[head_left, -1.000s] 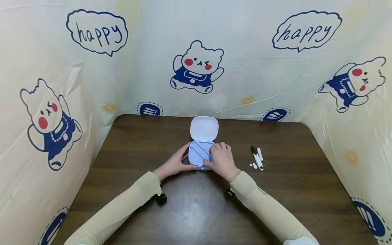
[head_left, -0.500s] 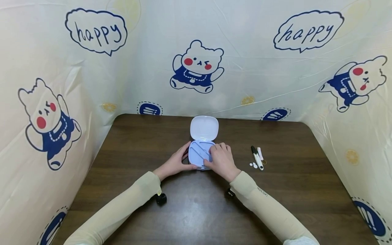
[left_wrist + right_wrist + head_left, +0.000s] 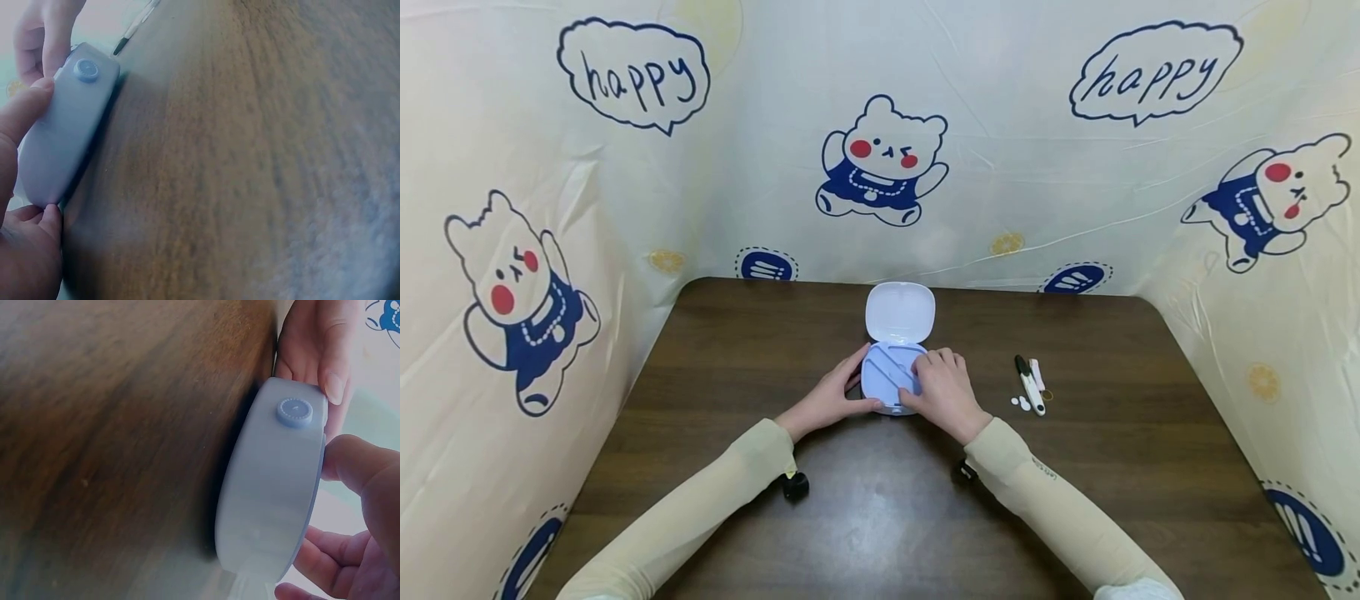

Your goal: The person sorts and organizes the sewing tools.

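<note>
A light blue plastic case (image 3: 886, 377) lies near the table's middle, its whitish lid (image 3: 900, 312) raised at the back. Its blue inner tray has a diagonal groove, and a round button (image 3: 294, 412) sits on the front wall. My left hand (image 3: 831, 400) holds the case's left side, thumb at the front and fingers round the side. My right hand (image 3: 946, 392) bends over the tray's right part. Its thumb and fingers grip there, thumb at the front rim (image 3: 320, 464). The right fingertips are partly hidden in the head view.
Right of the hands lie a slim black-and-white tool (image 3: 1030, 385), a small white strip (image 3: 1037, 375), a thin brass-coloured ring (image 3: 1048, 396) and small white discs (image 3: 1024, 404). A printed cloth (image 3: 745, 183) hangs round the back and sides of the brown table (image 3: 760, 333).
</note>
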`<state>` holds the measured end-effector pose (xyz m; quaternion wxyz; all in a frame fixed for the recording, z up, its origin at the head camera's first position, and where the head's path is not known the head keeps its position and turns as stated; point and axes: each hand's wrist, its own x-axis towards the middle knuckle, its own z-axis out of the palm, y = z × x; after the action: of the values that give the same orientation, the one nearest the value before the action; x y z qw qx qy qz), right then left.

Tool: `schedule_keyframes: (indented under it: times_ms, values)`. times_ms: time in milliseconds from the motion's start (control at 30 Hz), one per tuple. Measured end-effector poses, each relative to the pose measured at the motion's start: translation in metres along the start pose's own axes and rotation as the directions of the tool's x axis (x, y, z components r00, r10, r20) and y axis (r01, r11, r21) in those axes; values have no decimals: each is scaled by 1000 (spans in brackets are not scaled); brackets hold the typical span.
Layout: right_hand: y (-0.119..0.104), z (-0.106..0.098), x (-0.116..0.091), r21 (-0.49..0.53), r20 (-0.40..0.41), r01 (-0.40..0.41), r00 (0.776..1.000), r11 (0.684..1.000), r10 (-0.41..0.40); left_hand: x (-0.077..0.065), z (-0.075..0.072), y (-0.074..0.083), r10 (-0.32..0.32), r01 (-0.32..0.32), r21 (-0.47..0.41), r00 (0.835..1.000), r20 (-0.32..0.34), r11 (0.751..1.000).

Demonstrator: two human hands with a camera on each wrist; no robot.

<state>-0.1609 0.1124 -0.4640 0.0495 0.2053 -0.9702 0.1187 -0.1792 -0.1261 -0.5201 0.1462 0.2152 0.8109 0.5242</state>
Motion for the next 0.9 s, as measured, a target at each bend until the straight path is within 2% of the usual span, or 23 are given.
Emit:
schedule_keyframes:
  times_ms: [433, 733, 900]
  values:
    - [6, -1, -3, 42, -19, 13, 1000, 999, -12, -1, -1, 5, -43, 43, 44, 999, 12, 998]
    - [15, -9, -5, 98, -134, 50, 990, 994, -36, -1, 0, 6, -40, 40, 53, 999, -2, 998]
    - [26, -11, -8, 113, -166, 39, 986, 993, -20, -1, 1, 6, -39, 39, 58, 999, -4, 998]
